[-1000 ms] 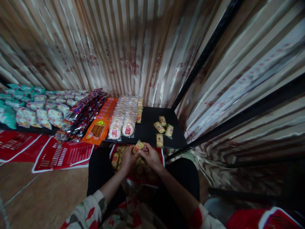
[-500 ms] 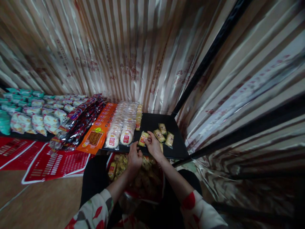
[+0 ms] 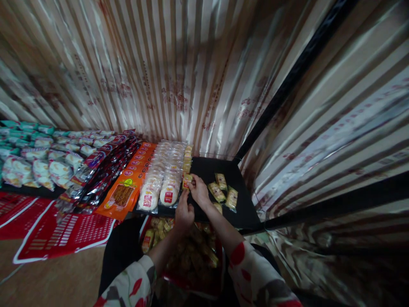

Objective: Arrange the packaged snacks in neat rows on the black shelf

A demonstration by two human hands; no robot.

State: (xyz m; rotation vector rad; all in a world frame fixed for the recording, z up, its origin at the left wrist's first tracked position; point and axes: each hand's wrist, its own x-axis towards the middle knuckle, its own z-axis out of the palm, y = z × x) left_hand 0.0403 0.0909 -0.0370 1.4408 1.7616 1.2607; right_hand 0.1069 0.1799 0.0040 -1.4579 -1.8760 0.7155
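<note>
Head view: a black shelf (image 3: 204, 166) of packaged snacks, set before a striped curtain (image 3: 179, 76).
Left end: white packets (image 3: 60, 170), then dark red packets (image 3: 108, 170) and an orange pouch (image 3: 121, 194).
Round crackers (image 3: 168, 194): two wrapped columns, running near to far.
Left hand (image 3: 184, 213): fingertips at the near edge of the yellow packet (image 3: 186, 182); whether they grip cannot be told.
Yellow row (image 3: 187, 157): the packet is at its near end; the step appears to be alignment, the next move calling for squaring before release.
Right hand (image 3: 200, 191): narrow, pinching the packet's right side.
Loose packets (image 3: 217, 192): farther right, at odd angles.
</note>
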